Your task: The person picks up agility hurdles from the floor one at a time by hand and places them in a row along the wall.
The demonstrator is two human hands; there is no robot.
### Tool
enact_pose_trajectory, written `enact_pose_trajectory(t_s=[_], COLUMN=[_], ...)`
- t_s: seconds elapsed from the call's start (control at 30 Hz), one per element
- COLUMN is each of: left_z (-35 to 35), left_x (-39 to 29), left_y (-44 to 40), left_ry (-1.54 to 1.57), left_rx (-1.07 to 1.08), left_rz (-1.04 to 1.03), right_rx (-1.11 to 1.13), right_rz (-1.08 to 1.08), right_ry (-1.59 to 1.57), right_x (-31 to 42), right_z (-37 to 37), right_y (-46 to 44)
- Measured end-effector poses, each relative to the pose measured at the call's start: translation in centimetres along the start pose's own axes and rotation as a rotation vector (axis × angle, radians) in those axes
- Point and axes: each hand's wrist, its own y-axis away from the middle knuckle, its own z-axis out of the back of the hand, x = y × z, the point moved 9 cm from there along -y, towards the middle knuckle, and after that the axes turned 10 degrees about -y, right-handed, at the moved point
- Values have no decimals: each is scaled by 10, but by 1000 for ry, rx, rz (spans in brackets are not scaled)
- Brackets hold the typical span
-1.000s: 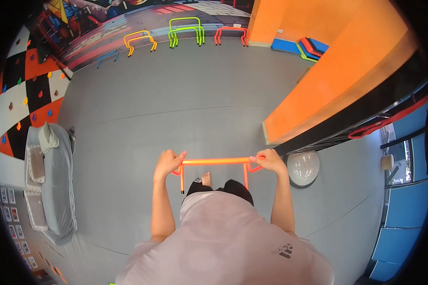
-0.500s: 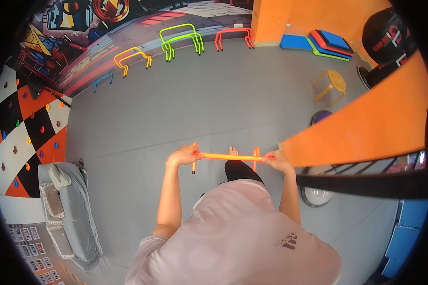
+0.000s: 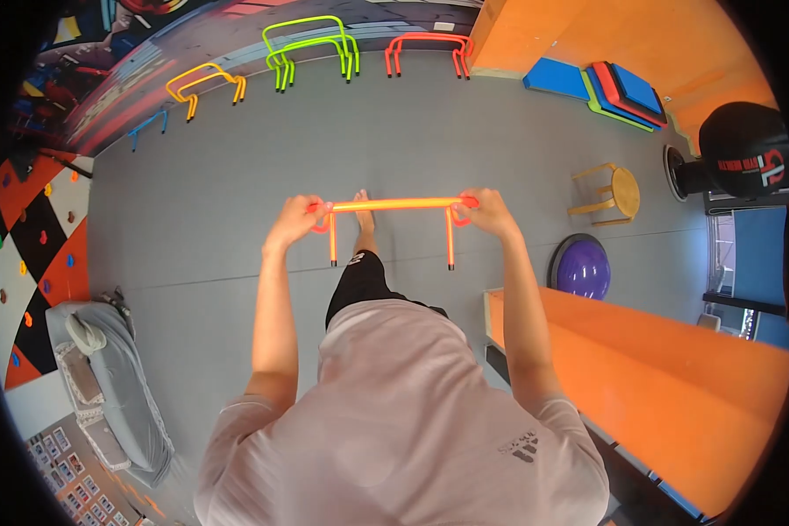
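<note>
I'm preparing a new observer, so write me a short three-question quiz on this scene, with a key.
1. What colour is the half-dome ball near the wooden stool? A) green B) purple C) yellow
2. True or false: the left hand and right hand both grip the orange hurdle.
3. Fill in: the floor-standing hurdle closest to the stacked mats is ____.

Key: 1 B; 2 true; 3 red.

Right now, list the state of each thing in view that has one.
Orange hurdle: held at both ends
Left hand: closed on its left end
Right hand: closed on its right end
Foot: bare
Wall hurdles: standing
Mats: stacked
Stool: upright
Purple dome: rounded side up
Punching bag: upright
Sofa: draped in grey
</note>
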Motion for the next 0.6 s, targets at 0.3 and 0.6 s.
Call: enact_pose_trajectory(t_s=[0.3,0.6], left_z=[61,108], left_x=[-12,-41], left_y=[-256,-498], left_ry=[-142,-109], left_rx=[97,190], left_rz=[-60,33], right_rx=[-76,-322], right_rz=[23,49], right_ry=[229,564], right_x=[32,61], right_z=[94,176], right_y=[-225,-435])
